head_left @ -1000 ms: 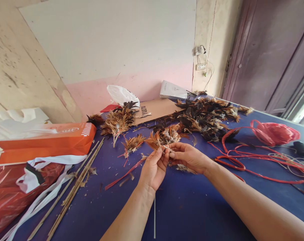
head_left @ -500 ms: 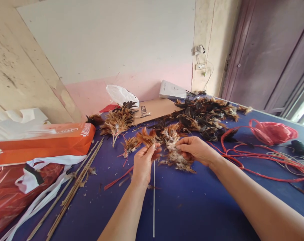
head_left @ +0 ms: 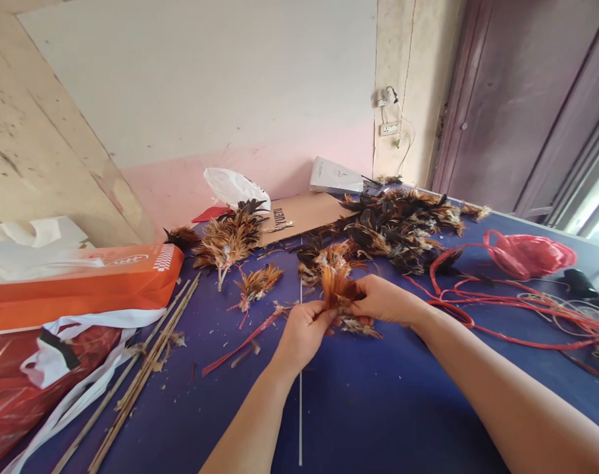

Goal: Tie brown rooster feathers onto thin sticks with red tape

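Here, on the near side of the hands, the blue bench (head_left: 378,408) lies bare under both forearms, giving open room. Left of the left hand (head_left: 304,329), well apart, thin sticks (head_left: 141,375) lie slanted, with an orange bag (head_left: 82,283) beyond them by the bench's left edge. Right of the right hand (head_left: 386,299), loops of red cord (head_left: 477,316) spread toward the right edge. The left hand's fingers are pinched closed on the base of a brown feather bunch (head_left: 335,286). The right hand, fingers curled closed, grips the same bunch from the other side, so it stands between the two hands, tips upward. Just beyond the hands lies a loose feather pile (head_left: 398,224), and past it a cardboard sheet (head_left: 304,214) by the wall (head_left: 205,99).
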Tool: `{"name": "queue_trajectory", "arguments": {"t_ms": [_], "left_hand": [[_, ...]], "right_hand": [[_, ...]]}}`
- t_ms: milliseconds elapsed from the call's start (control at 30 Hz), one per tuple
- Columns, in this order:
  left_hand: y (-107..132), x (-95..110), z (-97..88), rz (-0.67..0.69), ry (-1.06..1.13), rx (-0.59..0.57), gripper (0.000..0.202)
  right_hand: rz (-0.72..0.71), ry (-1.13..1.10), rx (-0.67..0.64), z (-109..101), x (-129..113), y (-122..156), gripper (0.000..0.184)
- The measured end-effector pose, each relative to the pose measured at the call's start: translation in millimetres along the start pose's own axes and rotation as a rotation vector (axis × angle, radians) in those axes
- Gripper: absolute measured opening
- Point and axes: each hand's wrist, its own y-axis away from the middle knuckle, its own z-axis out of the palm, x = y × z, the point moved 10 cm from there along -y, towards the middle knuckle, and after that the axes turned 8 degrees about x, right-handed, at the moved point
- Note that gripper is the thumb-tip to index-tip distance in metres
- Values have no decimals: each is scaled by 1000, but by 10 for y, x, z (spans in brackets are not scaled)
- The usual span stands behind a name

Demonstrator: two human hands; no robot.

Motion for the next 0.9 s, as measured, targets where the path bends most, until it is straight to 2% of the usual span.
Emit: {"name": "queue_trajectory", "arguments": {"t_ms": [133, 267, 333, 467, 533, 600, 733, 900], "left_hand": [[36, -81, 123, -64, 21, -78, 26], [52, -138, 117, -147, 97, -43, 23], [49, -176, 51, -214, 200, 29, 20], [51, -267, -68, -369, 548, 173, 12], [46, -278, -109, -399, 693, 226, 11], [35, -263, -139, -392, 761, 255, 11], [30, -210, -127, -361, 757, 250, 15], [43, -98, -60, -271, 658, 190, 20]], "right_hand": [[25, 5, 13, -2, 16, -7, 10], [65, -49, 56, -26, 43, -27, 9], [92, -162, 151, -128, 68, -42, 13], [106, -498, 443, -464, 171, -43, 25], [126, -579, 498, -516, 237, -43, 28], [133, -559, 438, -430, 237, -66, 27], [53, -417, 213, -69, 63, -79, 27], [-22, -471, 200, 97, -74, -52, 24]]}}
